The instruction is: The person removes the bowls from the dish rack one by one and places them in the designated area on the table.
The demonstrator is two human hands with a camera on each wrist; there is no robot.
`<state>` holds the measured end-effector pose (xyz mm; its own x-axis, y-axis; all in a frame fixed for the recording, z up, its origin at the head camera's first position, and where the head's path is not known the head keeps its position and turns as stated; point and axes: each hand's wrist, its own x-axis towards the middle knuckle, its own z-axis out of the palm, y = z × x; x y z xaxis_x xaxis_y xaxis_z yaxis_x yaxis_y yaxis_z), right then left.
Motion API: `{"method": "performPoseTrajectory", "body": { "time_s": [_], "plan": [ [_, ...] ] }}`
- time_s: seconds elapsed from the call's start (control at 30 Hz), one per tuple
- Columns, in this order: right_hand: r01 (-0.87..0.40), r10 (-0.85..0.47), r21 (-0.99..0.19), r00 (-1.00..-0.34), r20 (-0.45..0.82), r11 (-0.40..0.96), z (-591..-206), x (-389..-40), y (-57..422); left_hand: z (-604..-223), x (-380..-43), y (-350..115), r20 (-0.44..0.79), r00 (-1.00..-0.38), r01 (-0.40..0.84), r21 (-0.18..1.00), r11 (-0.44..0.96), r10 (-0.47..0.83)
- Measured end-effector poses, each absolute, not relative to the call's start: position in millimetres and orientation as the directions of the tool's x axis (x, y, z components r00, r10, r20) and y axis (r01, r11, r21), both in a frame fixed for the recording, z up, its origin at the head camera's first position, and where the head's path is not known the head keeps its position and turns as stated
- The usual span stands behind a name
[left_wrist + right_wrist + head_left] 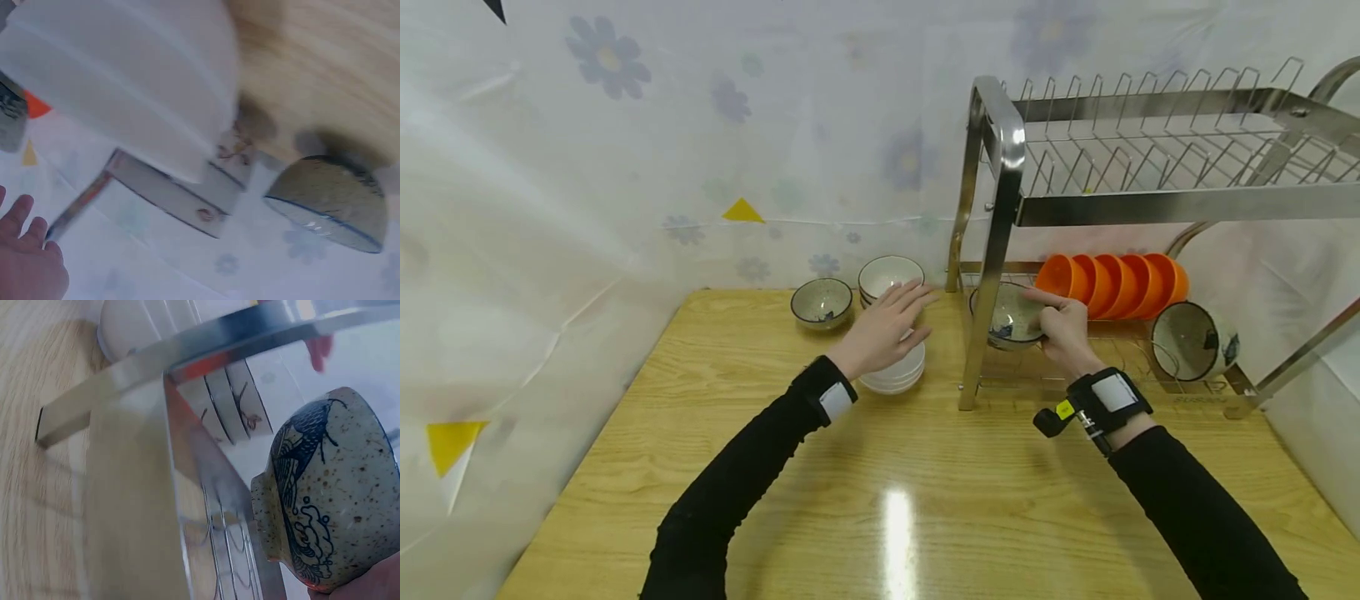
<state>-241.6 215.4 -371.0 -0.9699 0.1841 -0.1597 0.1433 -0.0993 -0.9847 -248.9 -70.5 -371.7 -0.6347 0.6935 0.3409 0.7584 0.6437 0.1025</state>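
My right hand [1065, 332] grips the rim of a speckled grey bowl [1018, 315] with a dark blue drawing on its outside. That bowl is at the left end of the metal dish rack's lower level, partly behind the rack's post. In the right wrist view, the bowl [350, 481] is tilted on its side beside the frame. My left hand [886, 327] hovers with straight, spread fingers over a stack of plain white bowls [892, 380] and holds nothing. Behind its fingers stand stacked white bowls with dark rims [891, 272]; another speckled bowl [822, 302] sits to their left.
The two-level dish rack [1150, 210] stands on the right of the wooden table [775, 500]. Several orange bowls [1123, 286] lean in a row on its lower level. A larger speckled bowl [1187, 342] lies on its side at the right end. Flower-patterned sheeting [820, 142] hangs behind.
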Motion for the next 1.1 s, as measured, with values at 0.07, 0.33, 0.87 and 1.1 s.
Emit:
{"method": "performPoseTrajectory", "body": {
  "time_s": [0.07,0.33,0.87,1.1],
  "plan": [
    [0.138,0.168,-0.986,-0.974,-0.152,-0.090,-370.2,-245.7,205.4,-368.0,-248.1,-61.1,0.334,-0.586,0.792,0.044,0.609,0.738],
    [0.122,0.093,-0.984,-0.986,-0.135,-0.133,-365.5,-259.5,174.9,-364.4,-252.1,-45.9,0.297,-0.486,0.850,-0.061,0.524,0.822],
    [0.102,-0.070,-0.989,-0.993,-0.094,-0.106,-362.4,-266.7,164.3,-362.8,-248.2,-47.7,0.195,-0.473,0.825,-0.245,0.510,0.859],
    [0.063,-0.108,-0.983,-0.993,-0.044,-0.175,-363.7,-267.5,166.9,-358.4,-250.4,-58.4,0.228,-0.489,0.810,-0.239,0.536,0.842]
  ]
}}
